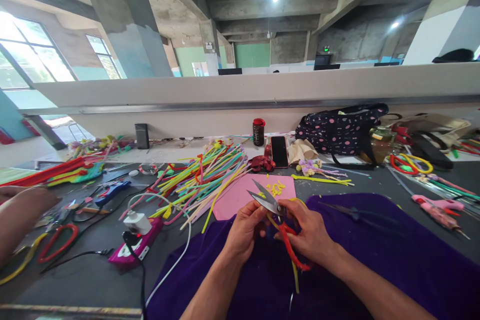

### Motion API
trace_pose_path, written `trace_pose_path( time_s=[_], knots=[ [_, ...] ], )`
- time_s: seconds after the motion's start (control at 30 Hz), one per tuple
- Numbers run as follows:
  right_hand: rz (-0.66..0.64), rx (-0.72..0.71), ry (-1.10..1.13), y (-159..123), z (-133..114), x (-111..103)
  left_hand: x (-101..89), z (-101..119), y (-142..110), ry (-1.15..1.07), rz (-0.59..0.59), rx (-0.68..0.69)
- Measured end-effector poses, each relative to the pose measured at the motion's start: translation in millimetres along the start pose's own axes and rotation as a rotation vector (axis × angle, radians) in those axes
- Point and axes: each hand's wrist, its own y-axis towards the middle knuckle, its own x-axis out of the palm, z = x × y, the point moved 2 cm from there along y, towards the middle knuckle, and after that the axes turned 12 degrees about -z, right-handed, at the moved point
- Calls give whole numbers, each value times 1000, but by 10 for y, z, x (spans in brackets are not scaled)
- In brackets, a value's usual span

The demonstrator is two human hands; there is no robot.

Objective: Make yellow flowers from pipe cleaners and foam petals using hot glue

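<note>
My right hand (pixel 307 232) is closed around the red handles of a pair of scissors (pixel 275 210), whose silver blades are parted and point up and left. My left hand (pixel 245 227) pinches a thin yellow pipe cleaner (pixel 296 277) beside the blades; its tail hangs down between my wrists. Both hands hover over a purple cloth (pixel 375 255). Just beyond them lies a pink sheet (pixel 240 195) with small yellow cuttings (pixel 276 188).
A heap of coloured pipe cleaners (pixel 202 180) lies left of the pink sheet. A white charger on a pink device (pixel 137 235) with cables sits left. Another person's arm (pixel 18 215) enters at far left. Phone (pixel 279 151), dark jar (pixel 258 132), spotted bag (pixel 339 132), pink glue gun (pixel 437 207) stand behind and right.
</note>
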Motion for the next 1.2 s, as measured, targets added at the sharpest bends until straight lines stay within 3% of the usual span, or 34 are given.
trace_pose_path(
  time_s=[0.7, 0.93, 1.07, 1.2],
  knots=[
    [-2, -8, -26, -18, 26, -2, -3, 38, -9, 3, 39, 26],
    [-67, 178, 352, -39, -14, -24, -27, 53, 5, -118, 42, -7],
    [-44, 141, 632, -18, 3, -55, -42, 44, 13, -195, 29, -45],
    [-38, 145, 755, 3, 69, -25, -52, 35, 17, -239, -18, -42]
  ],
)
